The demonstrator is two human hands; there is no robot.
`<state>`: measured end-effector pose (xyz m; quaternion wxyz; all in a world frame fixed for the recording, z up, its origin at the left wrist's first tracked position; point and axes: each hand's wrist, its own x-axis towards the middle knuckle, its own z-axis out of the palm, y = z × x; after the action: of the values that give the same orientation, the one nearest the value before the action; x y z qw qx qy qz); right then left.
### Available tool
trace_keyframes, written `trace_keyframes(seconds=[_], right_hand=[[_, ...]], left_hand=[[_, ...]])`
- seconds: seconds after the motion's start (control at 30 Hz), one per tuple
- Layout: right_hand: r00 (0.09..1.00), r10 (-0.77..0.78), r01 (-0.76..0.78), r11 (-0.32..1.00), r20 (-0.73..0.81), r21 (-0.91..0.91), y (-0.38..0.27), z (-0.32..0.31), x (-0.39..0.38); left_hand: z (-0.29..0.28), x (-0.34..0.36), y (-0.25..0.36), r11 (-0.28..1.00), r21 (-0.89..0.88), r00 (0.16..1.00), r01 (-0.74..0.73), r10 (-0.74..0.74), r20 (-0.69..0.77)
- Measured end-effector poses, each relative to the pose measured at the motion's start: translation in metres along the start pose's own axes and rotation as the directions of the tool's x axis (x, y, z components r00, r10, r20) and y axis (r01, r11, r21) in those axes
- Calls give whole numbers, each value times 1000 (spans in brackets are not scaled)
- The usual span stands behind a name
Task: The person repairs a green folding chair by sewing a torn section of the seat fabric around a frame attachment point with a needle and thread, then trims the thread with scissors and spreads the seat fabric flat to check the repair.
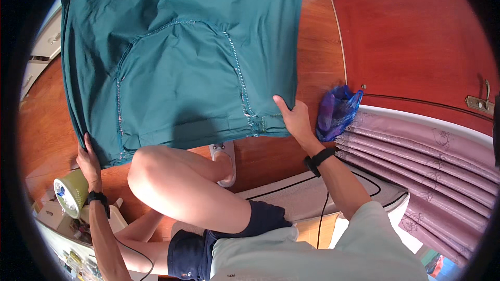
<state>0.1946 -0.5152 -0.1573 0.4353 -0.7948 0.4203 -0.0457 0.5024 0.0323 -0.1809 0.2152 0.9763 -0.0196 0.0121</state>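
Note:
A large teal fabric cover (pixel 177 80) with a stitched, arch-shaped seam spreads out in front of me, its near edge close to my knee. My left hand (pixel 89 165) grips its near left corner, thumb on top and the other fingers hidden beneath the cloth. At the near right corner, my right hand (pixel 297 122) holds the edge the same way, thumb lying over the fabric. The cloth is stretched between both hands, with folds and wrinkles toward its far side.
Right of the cloth, a blue plastic bag (pixel 338 112) sits by a red wooden door (pixel 416 41). Pinkish curtains (pixel 422 171) hang at the right. A green wastebasket (pixel 75 192) stands near my left forearm. Behind me is a padded seat (pixel 291 192). White drawers (pixel 44 47) show at far left.

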Motion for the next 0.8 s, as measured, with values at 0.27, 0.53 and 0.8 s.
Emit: trace_keyframes(seconds=[0.27,0.53,0.8], right_hand=[[998,9,4,974,56,-228,-20,-2,3],[708,-706,508,499,10,-703,-110,-8,-32],[624,-628,754,324,466,-572,-97,153,12]], left_hand=[[-6,-1,10,987,159,998,-2,-9,64],[-38,-24,158,587,186,610,-788,784,111],[55,8,172,541,265,603,-798,728,327]])
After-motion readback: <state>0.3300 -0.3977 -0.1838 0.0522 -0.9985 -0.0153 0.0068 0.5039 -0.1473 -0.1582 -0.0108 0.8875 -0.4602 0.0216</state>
